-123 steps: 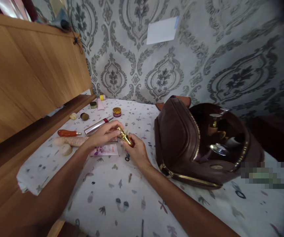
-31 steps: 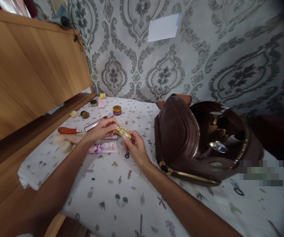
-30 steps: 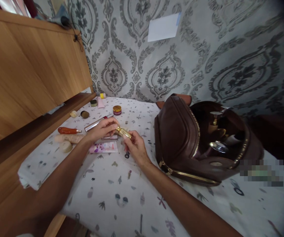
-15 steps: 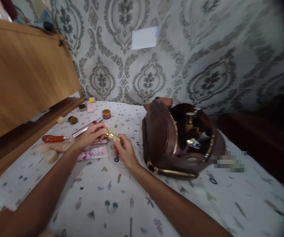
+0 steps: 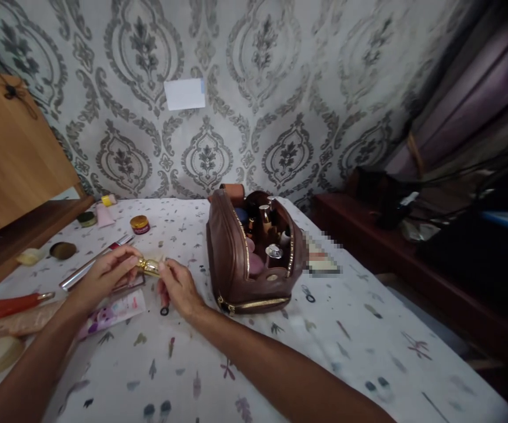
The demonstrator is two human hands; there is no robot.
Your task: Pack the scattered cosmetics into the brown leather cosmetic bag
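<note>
In the head view, the brown bag [image 5: 225, 261] stands unzipped on the cloth-covered worktop [image 5: 302, 358], and I take every place from it. To its left, well apart from it, a small gold container [image 5: 150, 267] is held up between the person's two hands. The left hand [image 5: 115, 267] has its fingers closed on the end farther from the bag; the right hand [image 5: 181, 288], the nearer of the two to the bag, pinches the other end. I can't tell from here whether the container is capped, or whether either hand is twisting it.

Beyond the hands, left of the bag, sits a gold-lidded jar [image 5: 140, 224]. Farther left lie a silver tube [image 5: 77, 275], partly behind the left hand, and an orange-red handled piece [image 5: 9, 306]. A pink and white tube [image 5: 115, 313] lies beside the left forearm. Inside the bag, bottles and a silver-topped piece [image 5: 274, 251] show through the opening.

The step in hand, as I judge it, is two-handed handling of the gold container, working at its ends or simply turning it. The next move, I'd say, calls for a steady pinch from the right and light, careful fingers on the left, so that nothing so small and shiny slips.
</note>
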